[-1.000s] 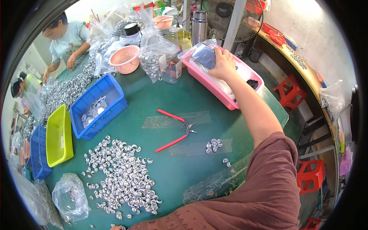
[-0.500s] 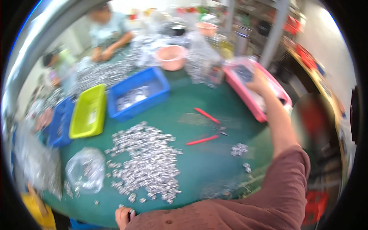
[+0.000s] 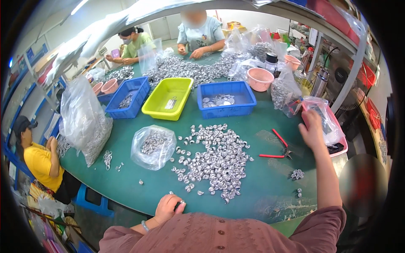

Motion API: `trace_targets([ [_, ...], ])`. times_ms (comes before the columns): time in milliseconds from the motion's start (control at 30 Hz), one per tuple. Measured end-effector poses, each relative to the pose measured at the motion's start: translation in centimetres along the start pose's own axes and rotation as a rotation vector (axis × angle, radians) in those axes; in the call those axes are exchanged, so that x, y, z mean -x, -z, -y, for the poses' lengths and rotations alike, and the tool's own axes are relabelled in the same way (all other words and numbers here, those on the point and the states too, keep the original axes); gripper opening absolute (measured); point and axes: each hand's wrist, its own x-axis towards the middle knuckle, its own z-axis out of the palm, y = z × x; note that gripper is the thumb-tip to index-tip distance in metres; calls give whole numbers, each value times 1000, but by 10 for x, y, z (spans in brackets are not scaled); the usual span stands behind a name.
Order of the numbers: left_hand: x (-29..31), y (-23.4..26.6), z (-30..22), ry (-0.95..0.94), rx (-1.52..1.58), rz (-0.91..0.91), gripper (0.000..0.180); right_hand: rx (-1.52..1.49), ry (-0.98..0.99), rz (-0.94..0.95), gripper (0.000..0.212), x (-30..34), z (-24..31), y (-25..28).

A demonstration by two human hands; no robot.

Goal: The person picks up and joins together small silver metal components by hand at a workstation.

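Note:
Near the table's front edge rests my left hand [image 3: 169, 206], fingers curled, with a small shiny bit at the fingertips too small to name. My right hand [image 3: 313, 130] is closed over the left rim of the pink bin [image 3: 341, 145] at the right; the hand itself hides its fingertips. Clear plastic [image 3: 331, 124] and a dark item lie in that bin. In front of me spreads a heap of small curved silver metal pieces [image 3: 219, 162]. Between heap and bin lie red-handled pliers [image 3: 276, 156], jaws toward the right. A small cluster of silver pieces [image 3: 297, 174] sits nearer me.
Left of the heap stands an open plastic bag [image 3: 154, 163] with metal pieces. Behind are a blue bin [image 3: 227, 110], a lime bin [image 3: 154, 109], another blue bin [image 3: 137, 113] and a pink bowl [image 3: 260, 80]. A large filled bag [image 3: 84, 118] stands left. Three people work around the table.
The view has swung left, bringing more of the room in. My right hand has moved from inside the pink bin to its left rim. My left hand shows more fully, still curled.

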Motion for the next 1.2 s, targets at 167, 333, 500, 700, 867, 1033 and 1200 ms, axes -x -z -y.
trace_targets([
  [167, -3, 5, -1, 35, 158, -70, 12, -352, 232, 272, 33, 51, 114, -19],
  [333, -1, 9, 6, 45, 349, -48, 9, -716, 484, 604, 29, 95, 226, -40],
  [500, -35, 14, -2, -103, 489, -92, 9, -810, 495, 559, 23, 104, 281, -55],
  [700, -69, 7, 7, -185, 610, -113, 11, -818, 331, 252, 21, 98, 290, -66],
  [867, -91, 1, 17, -170, 674, -80, 10, -943, 152, 230, 16, 94, 291, -77],
  [1033, -110, 0, 14, -157, 715, -56, 11, -1032, 29, 223, 11, 87, 275, -90],
  [1200, -117, -17, 31, -65, 989, -2, 13, -1338, -258, 367, 12, 81, 279, -99],
])
